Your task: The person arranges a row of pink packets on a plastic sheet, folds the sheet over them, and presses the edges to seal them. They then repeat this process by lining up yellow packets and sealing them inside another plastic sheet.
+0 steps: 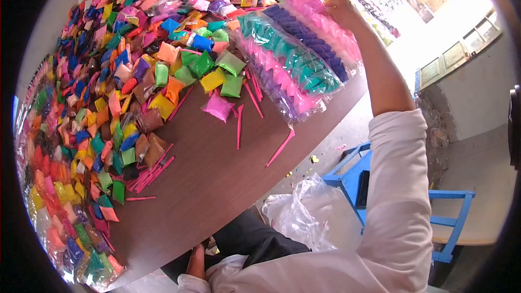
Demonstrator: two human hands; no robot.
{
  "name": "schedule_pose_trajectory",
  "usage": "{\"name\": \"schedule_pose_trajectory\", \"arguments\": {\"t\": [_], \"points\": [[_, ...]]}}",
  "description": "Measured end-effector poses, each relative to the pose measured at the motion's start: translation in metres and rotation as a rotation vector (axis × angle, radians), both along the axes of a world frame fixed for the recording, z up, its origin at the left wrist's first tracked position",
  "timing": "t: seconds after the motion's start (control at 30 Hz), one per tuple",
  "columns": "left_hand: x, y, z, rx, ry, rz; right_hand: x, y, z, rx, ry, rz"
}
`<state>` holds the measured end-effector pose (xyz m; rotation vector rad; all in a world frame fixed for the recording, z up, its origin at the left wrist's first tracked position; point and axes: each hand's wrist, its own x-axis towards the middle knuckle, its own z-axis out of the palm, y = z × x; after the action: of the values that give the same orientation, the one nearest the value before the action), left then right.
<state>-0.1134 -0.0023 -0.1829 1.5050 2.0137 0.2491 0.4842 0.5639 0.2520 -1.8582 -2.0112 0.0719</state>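
Observation:
At the table's far right, my right hand (342, 12) has its fingers curled at the upper end of a clear plastic bag of pink pieces (312, 8). Beside it lie a bag with a dark blue row (304, 30) and a bag with teal, pink and purple rows (287, 59). Low in the view, my left hand (201, 248) is at the table's near edge by my lap, its fingers hidden. Small pink plastic sticks (239, 127) lie loose on the brown table (201, 168) near the bags.
A large heap of small colourful packets (108, 70) covers the table's left and back. More pink sticks (154, 176) lie by the heap. To the right are a blue chair (347, 179) with a dark phone-like object (363, 189) and a crumpled clear plastic bag (304, 209).

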Motion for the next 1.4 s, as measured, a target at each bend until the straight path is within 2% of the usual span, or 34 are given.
{"name": "schedule_pose_trajectory", "arguments": {"t": [0.1, 0.13, 0.23, 0.37, 0.4, 0.53, 0.63, 0.77, 0.83, 0.9, 0.93, 0.97, 1.03, 1.1, 1.13, 1.17, 1.23, 1.27, 1.3, 1.37, 1.4], "points": [[0.000, 0.003, 0.003, -0.013, -0.002, 0.005, -0.011, -0.012, -0.014, 0.234, 0.050, -0.175], [0.001, 0.004, 0.003, -0.018, -0.002, 0.006, -0.030, -0.033, 0.000, 0.269, 0.008, -0.230], [0.000, 0.006, 0.003, -0.030, -0.003, 0.003, -0.044, -0.047, 0.007, 0.637, -0.226, -0.088], [0.000, 0.005, 0.002, -0.036, -0.008, 0.005, -0.044, -0.042, -0.005, 0.647, -0.386, 0.323], [0.000, 0.006, 0.002, -0.034, -0.008, 0.000, -0.049, -0.054, -0.003, 0.395, -0.376, 0.302], [-0.001, 0.004, 0.003, -0.026, -0.020, 0.009, -0.034, -0.037, -0.014, 0.169, -0.243, 0.139], [0.000, 0.002, 0.001, -0.016, -0.045, 0.014, -0.030, -0.031, -0.009, 0.124, -0.295, 0.135], [0.001, 0.001, -0.002, -0.009, -0.090, 0.020, -0.034, -0.035, -0.013, 0.244, -0.163, 0.080], [0.001, 0.002, -0.001, -0.011, -0.141, 0.038, -0.050, -0.057, 0.000, 0.474, -0.195, 0.082], [0.000, 0.000, -0.001, -0.023, -0.228, 0.090, -0.084, -0.106, 0.020, 0.683, -0.016, 0.094], [0.000, 0.001, -0.002, -0.035, -0.276, 0.112, -0.099, -0.128, 0.023, 0.710, 0.021, 0.090], [0.001, 0.003, -0.003, -0.048, -0.270, 0.078, -0.116, -0.151, 0.025, 0.738, 0.057, 0.083], [-0.001, 0.007, -0.011, 0.075, 0.359, -0.538, -0.146, -0.196, 0.018, 0.701, 0.200, 0.121], [-0.004, 0.006, -0.032, 0.081, 0.423, -0.590, -0.176, -0.235, -0.003, 0.559, 0.273, 0.268], [-0.005, 0.004, -0.038, 0.069, 0.401, -0.558, -0.196, -0.257, -0.013, 0.390, 0.328, 0.276], [-0.005, 0.002, -0.043, 0.059, 0.379, -0.526, -0.206, -0.262, -0.035, 0.422, 0.232, 0.426], [-0.005, -0.002, -0.044, 0.009, 0.231, -0.346, -0.241, -0.284, -0.069, 0.396, 0.224, 0.574], [-0.013, -0.004, -0.030, 0.393, 0.308, -0.643, -0.256, -0.294, -0.089, 0.328, 0.246, 0.581], [-0.016, -0.006, -0.018, 0.243, 0.065, -0.418, -0.270, -0.303, -0.109, 0.260, 0.268, 0.589], [-0.008, -0.011, 0.010, -0.052, -0.415, 0.044, -0.301, -0.323, -0.138, 0.298, 0.204, 0.608], [-0.004, -0.012, 0.037, -0.025, -0.404, 0.084, -0.312, -0.328, -0.144, 0.320, 0.173, 0.618]]}}
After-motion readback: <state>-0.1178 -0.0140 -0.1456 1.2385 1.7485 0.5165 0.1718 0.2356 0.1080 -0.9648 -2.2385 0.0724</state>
